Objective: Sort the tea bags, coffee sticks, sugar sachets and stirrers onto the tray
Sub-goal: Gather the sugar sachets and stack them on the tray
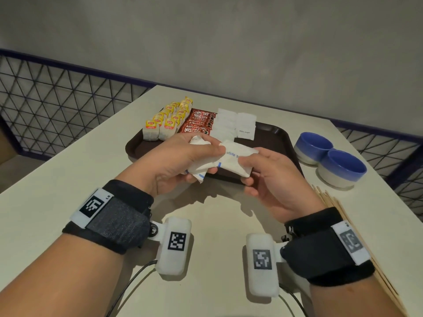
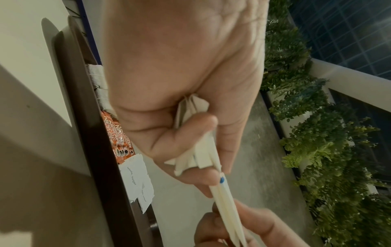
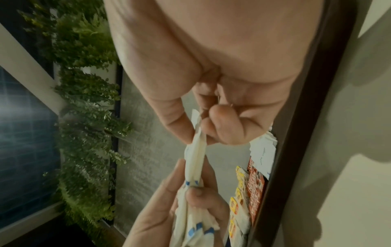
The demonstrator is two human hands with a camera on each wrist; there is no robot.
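My left hand (image 1: pixel 176 161) grips a bunch of white sugar sachets (image 1: pixel 231 160), fingers curled round them, crumpled ends sticking out past the thumb. My right hand (image 1: pixel 267 177) pinches the other end of one or two sachets from that same bunch, thumb against curled fingers; can't tell the exact count. Both hands are held above the near edge of the brown tray (image 1: pixel 278 139), not touching it. On the tray, left to right: yellow-tagged tea bags (image 1: pixel 168 118) in two rows, red coffee sticks (image 1: pixel 199 122) stacked just beside them, then sorted sugar sachets (image 1: pixel 235 123) in two white columns touching the coffee sticks. Right part of the tray is bare. Two blue-and-white bowls (image 1: pixel 329 156) sit on the table (image 1: pixel 68 179) just right of the tray, touching each other. Wooden stirrers (image 1: pixel 343 213) lie in a bundle on the table at my right wrist, partly hidden under it. Left wrist view shows the bunch clamped in my fist (image 2: pixel 180 83), blue-marked sachet edges (image 2: pixel 222 192) running to my right fingers (image 2: pixel 249 229). Right wrist view confirms the pinch.
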